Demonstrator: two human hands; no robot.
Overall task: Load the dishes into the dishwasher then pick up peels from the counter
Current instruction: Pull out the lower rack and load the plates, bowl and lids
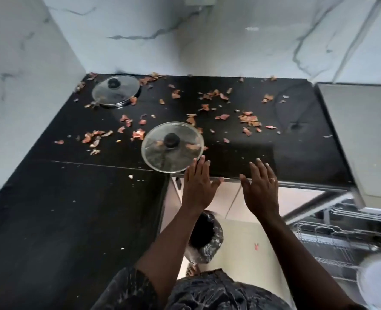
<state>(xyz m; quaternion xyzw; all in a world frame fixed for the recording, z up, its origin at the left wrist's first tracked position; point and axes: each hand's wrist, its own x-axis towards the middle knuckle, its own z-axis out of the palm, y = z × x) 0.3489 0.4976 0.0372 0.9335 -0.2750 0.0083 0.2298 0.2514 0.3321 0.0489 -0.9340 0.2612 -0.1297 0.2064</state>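
Head view: glass lid [160, 157] sits among scattered peels [250, 118].

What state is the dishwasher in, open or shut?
Open. Its wire rack stands pulled out below the counter at the lower right, and a white dish shows at the rack's near end.

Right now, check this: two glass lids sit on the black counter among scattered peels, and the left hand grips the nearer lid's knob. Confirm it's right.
Grip is wrong. The head view shows the left hand, fingers straight, beside the rim of the nearer lid, off its knob, holding nothing. The rest stands.
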